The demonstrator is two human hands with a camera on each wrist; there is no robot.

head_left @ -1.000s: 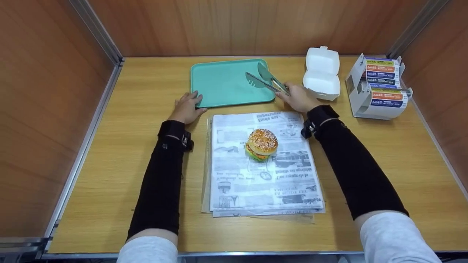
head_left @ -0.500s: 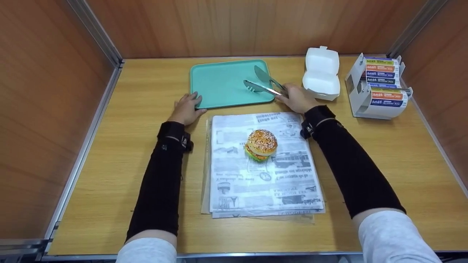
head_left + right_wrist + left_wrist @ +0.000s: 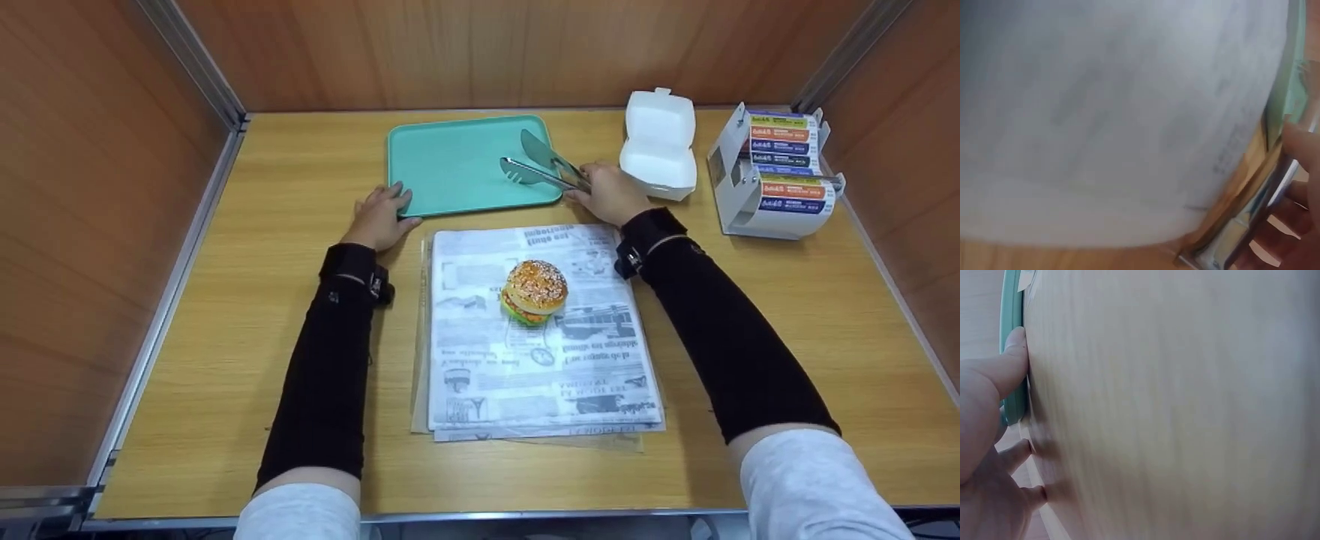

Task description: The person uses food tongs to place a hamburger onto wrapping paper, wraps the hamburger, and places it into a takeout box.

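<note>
In the head view my left hand (image 3: pixel 380 215) rests at the near left corner of a teal tray (image 3: pixel 457 165). The left wrist view shows its thumb (image 3: pixel 1015 354) against the tray's edge and other fingertips on the tabletop. By the tray's near right corner, my right hand (image 3: pixel 611 195) holds a pair of metal tongs (image 3: pixel 562 171), their spread heads over the tray. The tongs' handle end (image 3: pixel 1241 225) lies along the fingers in the right wrist view. Between my forearms sits a burger (image 3: pixel 535 291) with a seeded bun, on printed wrapping paper (image 3: pixel 532 382).
A lidded white foam box (image 3: pixel 658 169) stands open behind my right hand. Farther right is a white dispenser (image 3: pixel 780 187) with rolls of coloured labels. Clear sheets (image 3: pixel 421 375) stick out from under the paper. Wooden walls (image 3: pixel 465 56) enclose the table (image 3: pixel 270 247) at the back and sides.
The tongs' heads have shifted slightly left over the tray and turned a little in my right hand. My left hand stays at the tray corner; the burger has not moved on the paper.
</note>
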